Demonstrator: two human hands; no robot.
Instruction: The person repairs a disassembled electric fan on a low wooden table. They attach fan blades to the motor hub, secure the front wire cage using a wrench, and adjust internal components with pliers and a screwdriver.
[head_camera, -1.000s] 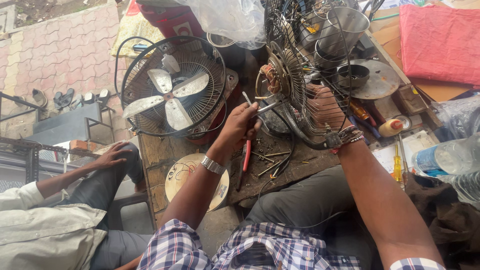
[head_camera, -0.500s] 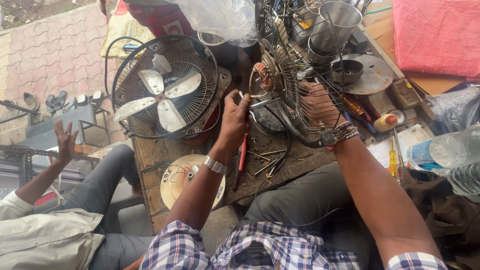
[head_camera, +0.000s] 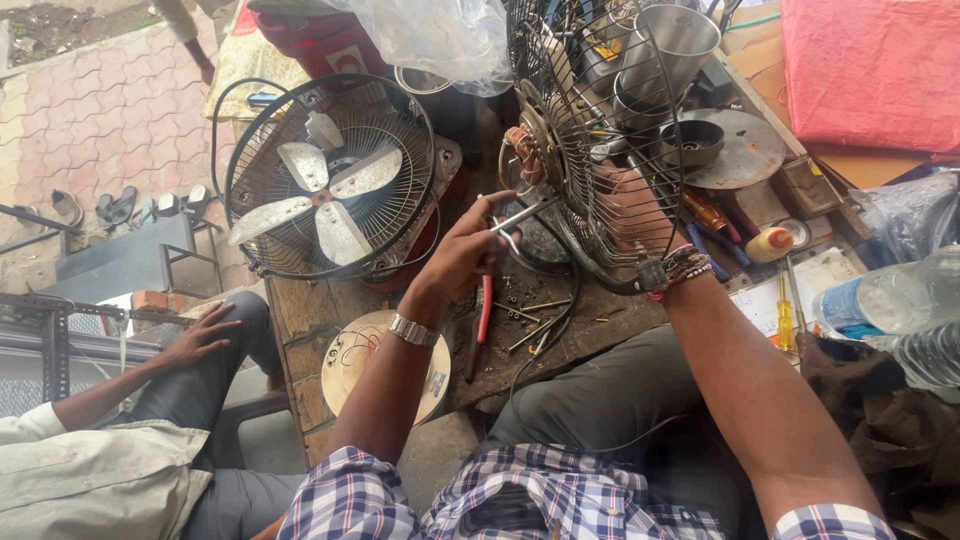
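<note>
Head view is showing the person's left hand (head_camera: 462, 252) gripping a slim metal tool (head_camera: 520, 215) whose tip is pointing at the exposed copper-wound motor (head_camera: 527, 155) of a dark wire fan guard (head_camera: 600, 150) standing upright in the middle of the worn wooden desk (head_camera: 300, 310). The fingers of that hand are curling tight around the tool's handle. The right hand (head_camera: 630, 210) is sitting behind the guard's wires, pressing against the cage from the right; its fingers are lying partly hidden, so how wide they are spread I cannot tell. A red-handled tool (head_camera: 484, 312) and loose screws (head_camera: 520, 310) are lying on the desk just near the left hand. To the left, a second round fan with silver blades (head_camera: 325, 190) is lying flat. A round cream-coloured disc with wires (head_camera: 355, 360) is resting at the near desk edge. Farther right, a yellow-handled screwdriver (head_camera: 785, 315) and a clear plastic bottle (head_camera: 890, 300) are lying. Another person's hand (head_camera: 200, 335) is resting on a grey-trousered knee at the left.
</note>
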